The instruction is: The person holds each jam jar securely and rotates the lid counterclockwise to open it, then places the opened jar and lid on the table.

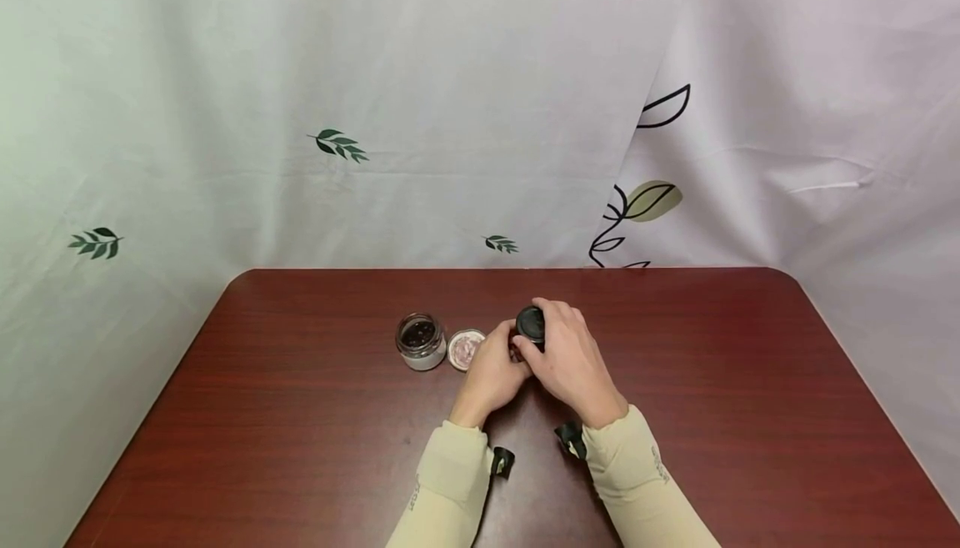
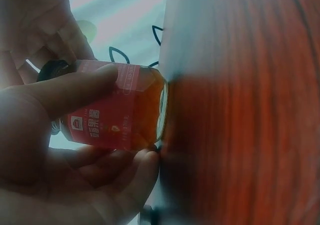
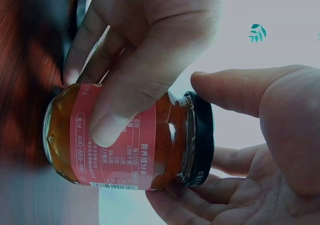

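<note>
A glass jar of amber-orange jam with a red label (image 2: 105,120) stands upright on the table, its base right at the wood. My left hand (image 1: 495,373) holds it round the body, thumb across the label and fingers on the opposite side. On top sits a black lid (image 3: 201,140). Around that lid my right hand (image 1: 573,356) curls, thumb at the near edge and fingers reaching round the far side. In the head view, the hands cover most of the jar.
Left of the hands stands an uncovered glass jar (image 1: 422,356) with dark contents. Beside it a round lid (image 1: 465,349) lies with its pale, stained inside up, near my left hand. A patterned cloth (image 1: 450,114) hangs behind the reddish-brown table (image 1: 300,423).
</note>
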Demonstrator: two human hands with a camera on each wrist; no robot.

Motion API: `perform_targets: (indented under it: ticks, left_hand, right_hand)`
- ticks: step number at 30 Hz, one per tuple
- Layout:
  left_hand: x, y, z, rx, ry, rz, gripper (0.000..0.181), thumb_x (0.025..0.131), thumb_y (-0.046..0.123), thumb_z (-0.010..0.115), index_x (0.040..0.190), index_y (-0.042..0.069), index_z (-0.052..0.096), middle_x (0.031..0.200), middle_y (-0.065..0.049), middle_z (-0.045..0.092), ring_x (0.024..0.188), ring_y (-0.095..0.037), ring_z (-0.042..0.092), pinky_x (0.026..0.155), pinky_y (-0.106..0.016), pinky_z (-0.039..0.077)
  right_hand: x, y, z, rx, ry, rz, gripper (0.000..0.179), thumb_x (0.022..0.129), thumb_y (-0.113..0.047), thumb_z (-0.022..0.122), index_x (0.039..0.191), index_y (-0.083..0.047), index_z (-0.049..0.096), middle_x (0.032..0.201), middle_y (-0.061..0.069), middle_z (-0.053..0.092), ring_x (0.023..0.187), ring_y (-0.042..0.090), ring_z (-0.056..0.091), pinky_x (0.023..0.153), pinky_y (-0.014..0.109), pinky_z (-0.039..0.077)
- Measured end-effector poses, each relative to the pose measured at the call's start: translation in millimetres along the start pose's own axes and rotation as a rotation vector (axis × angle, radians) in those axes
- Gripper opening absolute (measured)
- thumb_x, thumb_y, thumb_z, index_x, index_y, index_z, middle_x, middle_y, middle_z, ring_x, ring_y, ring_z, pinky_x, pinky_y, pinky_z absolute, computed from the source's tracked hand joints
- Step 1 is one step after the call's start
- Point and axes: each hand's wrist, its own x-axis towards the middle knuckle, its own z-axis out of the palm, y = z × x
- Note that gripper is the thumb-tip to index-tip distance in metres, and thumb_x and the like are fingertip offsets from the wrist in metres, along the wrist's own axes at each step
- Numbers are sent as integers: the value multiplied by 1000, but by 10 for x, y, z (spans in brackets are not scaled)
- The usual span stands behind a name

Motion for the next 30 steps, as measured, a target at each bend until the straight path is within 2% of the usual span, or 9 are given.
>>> perform_targets:
  ticks: [15, 22, 30]
  left_hand:
    - [6, 3, -7, -10, 3, 36, 52, 83, 5, 71, 132, -3, 57, 119, -14, 67, 105, -26, 64, 92, -45, 50]
    - [16, -8, -10, 1, -16, 28, 52, 86, 7, 71, 136, -1, 56, 124, -15, 66, 113, -27, 63, 97, -44, 49]
    - [13, -3, -16, 8, -31, 46, 55, 88, 8, 72, 139, -2, 53, 129, -16, 63, 119, -29, 60, 101, -45, 47]
  right_hand:
    - [6, -13, -5, -9, -2, 11, 58, 89, -22, 76, 135, 6, 55, 128, 24, 59, 122, 41, 52, 100, 51, 45]
    - [15, -5, -4, -15, 3, 4, 58, 88, -22, 77, 134, 7, 56, 126, 25, 60, 119, 40, 54, 100, 50, 45]
    - [18, 0, -15, -20, -1, 3, 59, 88, -23, 77, 133, 8, 56, 126, 26, 61, 119, 41, 54, 101, 50, 44]
